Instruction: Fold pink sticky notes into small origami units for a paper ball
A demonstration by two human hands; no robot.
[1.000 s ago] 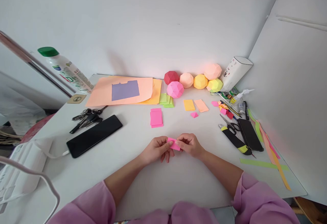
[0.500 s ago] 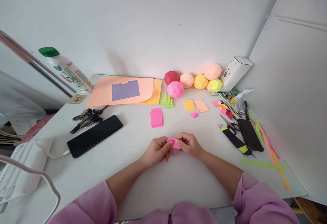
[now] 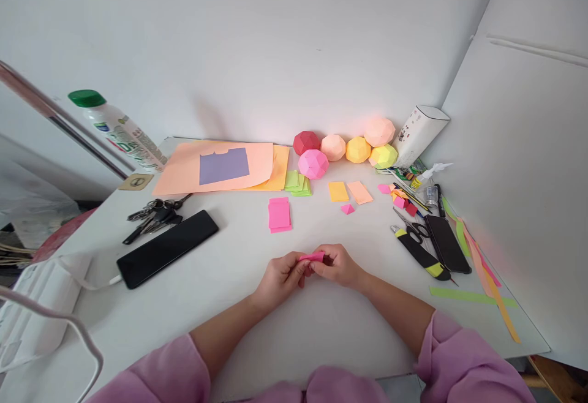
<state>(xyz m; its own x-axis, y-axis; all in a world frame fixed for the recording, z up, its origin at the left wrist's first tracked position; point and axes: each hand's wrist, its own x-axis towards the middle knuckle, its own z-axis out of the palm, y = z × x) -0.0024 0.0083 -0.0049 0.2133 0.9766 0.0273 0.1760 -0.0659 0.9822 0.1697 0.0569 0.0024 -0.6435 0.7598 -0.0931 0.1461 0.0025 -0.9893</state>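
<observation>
Right now both hands meet low over the middle of the bench, and each pinches one end of a small folded pink paper. The left hand grips the left end between thumb and fingertips; the right hand closes on the right end. The paper shows almost edge-on, a thin strip between the two hands, near the front of the bench; whether it touches the top I cannot tell. Beyond the hands lies a stack of pink slips, and farther back a pink ball sits before a row of other paper balls along the wall. A phone and keys lie well to the left, scissors to the right.
</observation>
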